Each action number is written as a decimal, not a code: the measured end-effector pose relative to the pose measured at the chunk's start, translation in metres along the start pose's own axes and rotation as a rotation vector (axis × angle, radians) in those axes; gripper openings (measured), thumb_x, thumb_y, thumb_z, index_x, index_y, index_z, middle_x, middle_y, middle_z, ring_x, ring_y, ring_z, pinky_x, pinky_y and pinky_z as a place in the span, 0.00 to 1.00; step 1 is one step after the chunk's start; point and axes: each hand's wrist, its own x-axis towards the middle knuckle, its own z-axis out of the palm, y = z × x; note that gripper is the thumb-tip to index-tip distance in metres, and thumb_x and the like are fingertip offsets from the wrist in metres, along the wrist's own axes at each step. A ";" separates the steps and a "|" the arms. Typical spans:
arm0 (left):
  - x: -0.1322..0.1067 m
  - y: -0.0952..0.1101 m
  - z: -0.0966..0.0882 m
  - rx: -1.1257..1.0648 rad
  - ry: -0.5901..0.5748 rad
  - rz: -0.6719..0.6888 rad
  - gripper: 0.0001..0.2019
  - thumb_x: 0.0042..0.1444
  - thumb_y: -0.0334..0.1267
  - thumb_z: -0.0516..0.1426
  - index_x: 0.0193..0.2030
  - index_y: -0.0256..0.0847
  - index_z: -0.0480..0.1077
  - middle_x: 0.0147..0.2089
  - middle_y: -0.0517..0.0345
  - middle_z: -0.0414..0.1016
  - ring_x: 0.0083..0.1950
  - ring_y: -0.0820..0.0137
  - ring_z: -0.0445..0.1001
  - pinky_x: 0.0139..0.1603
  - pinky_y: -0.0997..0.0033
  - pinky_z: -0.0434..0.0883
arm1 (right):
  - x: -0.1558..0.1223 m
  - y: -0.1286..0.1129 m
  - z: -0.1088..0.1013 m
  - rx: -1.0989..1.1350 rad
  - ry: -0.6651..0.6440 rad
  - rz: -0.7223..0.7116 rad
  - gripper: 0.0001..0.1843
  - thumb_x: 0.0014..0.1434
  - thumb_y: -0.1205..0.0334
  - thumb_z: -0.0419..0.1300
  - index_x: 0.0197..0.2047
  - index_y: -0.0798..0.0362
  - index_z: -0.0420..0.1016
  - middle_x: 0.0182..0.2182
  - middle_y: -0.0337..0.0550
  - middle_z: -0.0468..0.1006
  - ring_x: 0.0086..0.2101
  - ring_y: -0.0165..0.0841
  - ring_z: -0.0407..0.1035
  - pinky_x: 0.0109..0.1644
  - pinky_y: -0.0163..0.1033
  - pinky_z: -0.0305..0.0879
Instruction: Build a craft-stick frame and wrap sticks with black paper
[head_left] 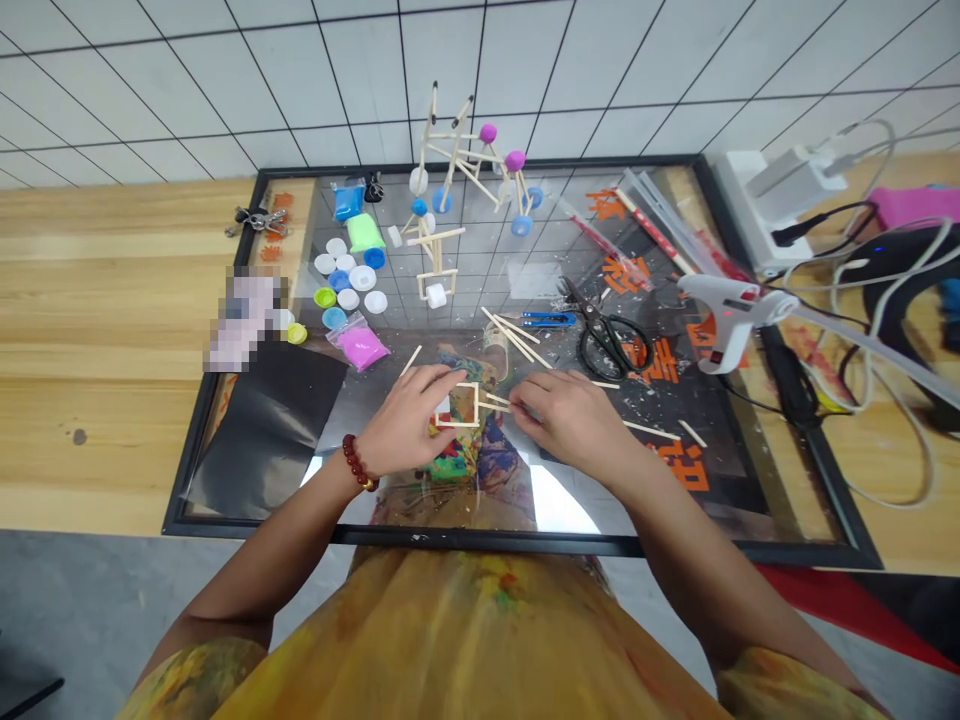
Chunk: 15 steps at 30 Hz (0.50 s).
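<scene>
A yellow shirt (465, 640), cut off near; left hand (409, 418) clasps a stick frame (476, 404); whether right hand (562, 415) grips (underside hidden), I cannot tell.

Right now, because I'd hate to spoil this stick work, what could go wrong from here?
The left hand holds the thin frame; too firm a grip might crack a corner. The sticks at the right hand could slip out of line with it. The glue gun lies off to the right; if it is hot, which I cannot tell, an arm reaching over it might get burned.
</scene>
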 end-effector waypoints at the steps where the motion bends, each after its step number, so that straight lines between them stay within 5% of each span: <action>1: -0.001 0.000 0.001 -0.008 0.010 -0.005 0.33 0.54 0.38 0.62 0.67 0.38 0.61 0.63 0.41 0.66 0.63 0.52 0.65 0.66 0.50 0.62 | 0.001 0.001 0.001 0.013 -0.001 0.000 0.10 0.67 0.61 0.54 0.39 0.52 0.77 0.34 0.45 0.79 0.36 0.38 0.72 0.41 0.42 0.57; 7: -0.004 -0.002 0.007 -0.029 0.039 -0.036 0.33 0.57 0.41 0.61 0.68 0.40 0.60 0.62 0.43 0.69 0.62 0.53 0.67 0.65 0.51 0.63 | -0.003 0.005 0.005 0.178 0.026 -0.015 0.17 0.64 0.49 0.60 0.48 0.52 0.76 0.44 0.48 0.79 0.44 0.41 0.72 0.46 0.44 0.61; 15: -0.006 0.004 0.007 0.020 0.047 -0.078 0.34 0.57 0.40 0.61 0.69 0.36 0.58 0.62 0.43 0.69 0.62 0.54 0.67 0.64 0.52 0.65 | -0.002 0.010 0.015 0.241 0.109 -0.051 0.10 0.67 0.58 0.58 0.42 0.51 0.80 0.39 0.44 0.79 0.40 0.36 0.73 0.41 0.41 0.60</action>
